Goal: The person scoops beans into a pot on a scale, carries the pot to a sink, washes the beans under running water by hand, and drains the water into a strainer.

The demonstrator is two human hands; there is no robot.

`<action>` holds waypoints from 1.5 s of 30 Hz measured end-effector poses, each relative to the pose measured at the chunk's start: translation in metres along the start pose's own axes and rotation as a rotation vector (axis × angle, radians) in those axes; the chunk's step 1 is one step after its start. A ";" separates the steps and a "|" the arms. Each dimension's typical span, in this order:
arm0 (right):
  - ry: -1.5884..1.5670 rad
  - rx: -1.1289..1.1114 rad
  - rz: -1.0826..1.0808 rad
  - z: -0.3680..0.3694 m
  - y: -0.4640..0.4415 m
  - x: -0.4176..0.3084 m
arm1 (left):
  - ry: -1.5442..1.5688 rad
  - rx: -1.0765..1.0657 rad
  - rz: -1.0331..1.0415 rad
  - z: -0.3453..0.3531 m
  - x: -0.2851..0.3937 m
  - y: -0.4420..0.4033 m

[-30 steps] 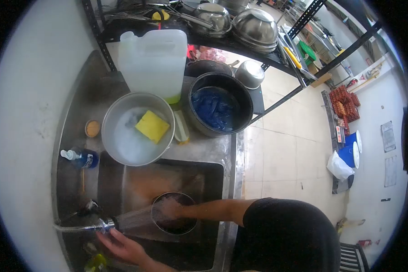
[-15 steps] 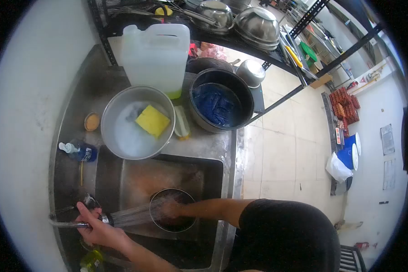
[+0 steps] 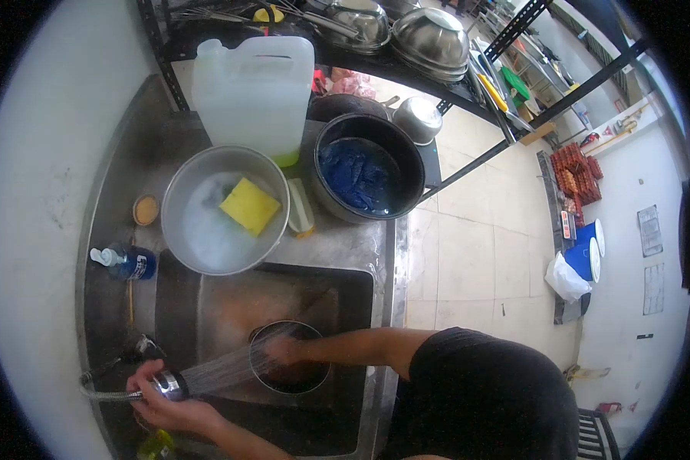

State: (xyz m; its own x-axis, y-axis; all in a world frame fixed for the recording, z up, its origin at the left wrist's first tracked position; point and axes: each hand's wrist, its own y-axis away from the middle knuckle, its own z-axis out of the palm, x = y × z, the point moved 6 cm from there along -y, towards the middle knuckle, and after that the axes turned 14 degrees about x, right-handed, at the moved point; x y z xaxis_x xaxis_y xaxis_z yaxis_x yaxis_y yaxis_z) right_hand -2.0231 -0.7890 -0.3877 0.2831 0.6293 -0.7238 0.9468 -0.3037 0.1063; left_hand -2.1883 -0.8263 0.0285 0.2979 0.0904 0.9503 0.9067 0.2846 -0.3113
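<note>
My left hand point(image 3: 161, 399) is closed around a chrome spray head point(image 3: 169, 386) on a flexible metal hose, at the left side of the sink point(image 3: 222, 295). Water fans rightward from it into a round, thin-rimmed metal pot point(image 3: 303, 379) standing in the basin. Inside that pot is my right hand point(image 3: 284, 350), reaching in from the right under the spray. Water and shadow blur its fingers, so I cannot tell whether they grip anything. Above the basin, a large pot point(image 3: 178, 247) of sudsy water holds a yellow sponge point(image 3: 251, 207).
A dark pot point(image 3: 415, 172) with blue cloth in water stands on the counter beside a large plastic jug point(image 3: 253, 100). A blue pump bottle point(image 3: 134, 263) and a small round brush point(image 3: 146, 208) sit at left. Steel bowls point(image 3: 431, 42) rest on the black shelf overhead.
My left hand has turned the spray head slightly, so more of its chrome face shows. My right hand stays in the pot, shifted a little left. The whole view has moved slightly.
</note>
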 end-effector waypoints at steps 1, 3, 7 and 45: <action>0.008 0.052 -0.047 0.017 0.001 0.013 | 0.082 0.025 0.031 -0.001 0.003 0.007; 0.101 -0.185 0.064 0.015 0.000 0.010 | 0.118 0.095 -0.004 -0.013 -0.018 0.016; 0.118 -0.274 0.266 -0.047 -0.010 -0.023 | -0.344 -0.090 -0.322 -0.119 -0.153 0.071; 0.116 -0.270 0.198 0.010 0.027 0.036 | -0.846 -0.781 -0.608 -0.203 -0.311 0.216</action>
State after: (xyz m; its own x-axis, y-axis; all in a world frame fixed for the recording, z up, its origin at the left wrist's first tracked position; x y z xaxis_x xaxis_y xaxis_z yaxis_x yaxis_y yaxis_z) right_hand -1.9885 -0.7816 -0.4181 0.4659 0.6591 -0.5904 0.8738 -0.2376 0.4243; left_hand -2.0240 -0.9869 -0.3350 -0.2397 0.7955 0.5566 0.8472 -0.1085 0.5200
